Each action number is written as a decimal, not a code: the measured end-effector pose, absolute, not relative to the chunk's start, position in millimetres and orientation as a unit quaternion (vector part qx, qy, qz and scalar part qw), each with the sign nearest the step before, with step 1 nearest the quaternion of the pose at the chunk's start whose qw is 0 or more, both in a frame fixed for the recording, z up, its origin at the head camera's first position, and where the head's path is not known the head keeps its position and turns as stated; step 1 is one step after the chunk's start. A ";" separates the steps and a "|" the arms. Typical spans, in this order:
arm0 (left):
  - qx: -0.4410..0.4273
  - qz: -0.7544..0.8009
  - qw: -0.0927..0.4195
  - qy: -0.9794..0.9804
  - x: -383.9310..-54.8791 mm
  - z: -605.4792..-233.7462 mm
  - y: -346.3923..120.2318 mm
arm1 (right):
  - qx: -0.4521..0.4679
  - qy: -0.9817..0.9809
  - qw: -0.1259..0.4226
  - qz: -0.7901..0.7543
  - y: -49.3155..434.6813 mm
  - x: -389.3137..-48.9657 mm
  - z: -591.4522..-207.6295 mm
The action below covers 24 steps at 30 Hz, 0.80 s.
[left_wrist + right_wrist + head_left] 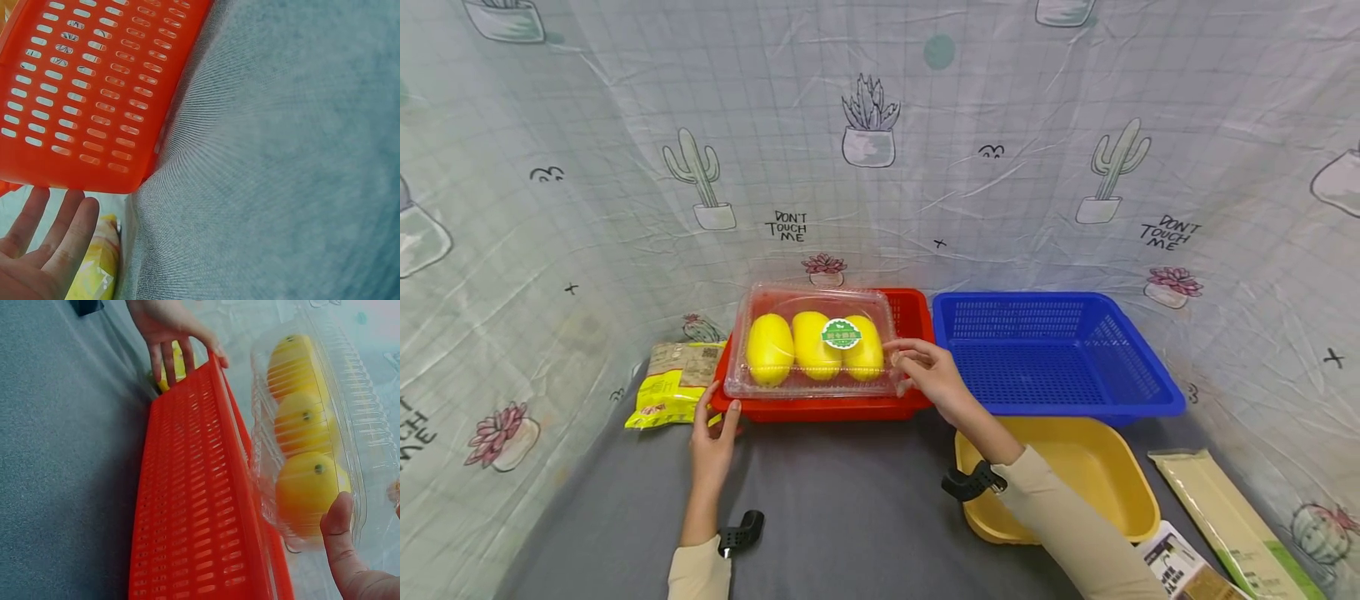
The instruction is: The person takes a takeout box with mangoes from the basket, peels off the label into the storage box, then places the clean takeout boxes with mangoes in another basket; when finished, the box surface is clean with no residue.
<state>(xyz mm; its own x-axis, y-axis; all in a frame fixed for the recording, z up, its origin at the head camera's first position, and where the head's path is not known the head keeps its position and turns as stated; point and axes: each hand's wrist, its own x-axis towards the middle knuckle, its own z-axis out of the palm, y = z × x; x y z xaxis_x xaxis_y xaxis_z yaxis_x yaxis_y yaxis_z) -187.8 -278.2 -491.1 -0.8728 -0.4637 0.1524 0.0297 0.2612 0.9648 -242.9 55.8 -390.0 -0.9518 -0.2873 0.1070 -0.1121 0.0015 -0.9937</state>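
Note:
A clear plastic clamshell box [808,389] holds three yellow fruits [769,350], oval and smooth, with a round green-and-white label on the lid. It sits tilted over the red basket [842,408], overlapping its rim. My right hand [928,375] grips the box by its right end, the thumb pressed along its near side in the right wrist view. At the basket's front left corner is my left hand [713,442]. Its thumb touches the rim, and its straight fingers [72,231] lie against the end wall in the left wrist view.
A yellow packet [677,383] lies left of the red basket. To the right stands a blue basket [1045,379], with a yellow tub [1067,467] in front of it. Flat packages [1232,517] lie at the far right. A patterned cloth hangs behind everything.

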 end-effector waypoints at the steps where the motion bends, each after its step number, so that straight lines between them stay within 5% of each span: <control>1: 0.142 -0.591 0.208 -0.767 -187.5 -490.7 -278.4 | -0.145 0.705 0.063 -0.692 56.1 -242.2 -389.5; 24: 0.118 -0.598 0.211 -0.765 -176.5 -471.8 -271.1 | -0.172 0.722 0.056 -0.667 76.6 -203.6 -390.1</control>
